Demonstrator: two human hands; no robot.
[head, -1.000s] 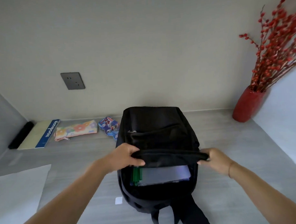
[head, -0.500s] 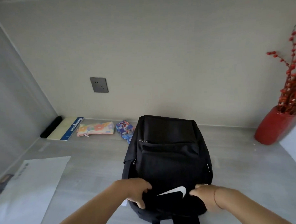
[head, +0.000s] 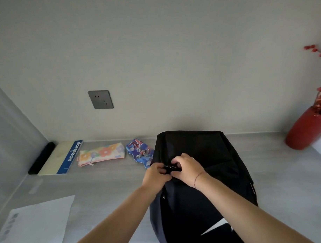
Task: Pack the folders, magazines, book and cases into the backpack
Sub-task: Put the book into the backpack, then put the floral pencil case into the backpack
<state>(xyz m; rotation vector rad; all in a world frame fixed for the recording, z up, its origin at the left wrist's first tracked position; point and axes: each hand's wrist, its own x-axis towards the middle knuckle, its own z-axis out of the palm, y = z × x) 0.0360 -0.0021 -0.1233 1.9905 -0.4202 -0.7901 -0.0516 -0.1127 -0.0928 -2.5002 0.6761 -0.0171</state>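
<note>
The black backpack (head: 208,156) lies on the grey table with a white mark near its front end. My left hand (head: 156,173) and my right hand (head: 186,166) meet on its left upper side, both pinching a small black zipper pull (head: 170,166) of the front pocket. Against the wall to the left lie a cream book with a blue spine (head: 61,157), a floral pencil case (head: 101,154) and a blue cartoon case (head: 139,151), the last partly hidden by the backpack. The backpack's contents are hidden.
A white sheet of paper (head: 36,227) lies at the front left. A black bar (head: 41,158) sits beside the book. A red vase with red berry branches (head: 307,129) stands at the back right. A grey socket (head: 100,99) is on the wall.
The main opening, which showed folders inside, has been shut. Both hands moved from the backpack's near end up to the front pocket zipper. The view tilted upward.
</note>
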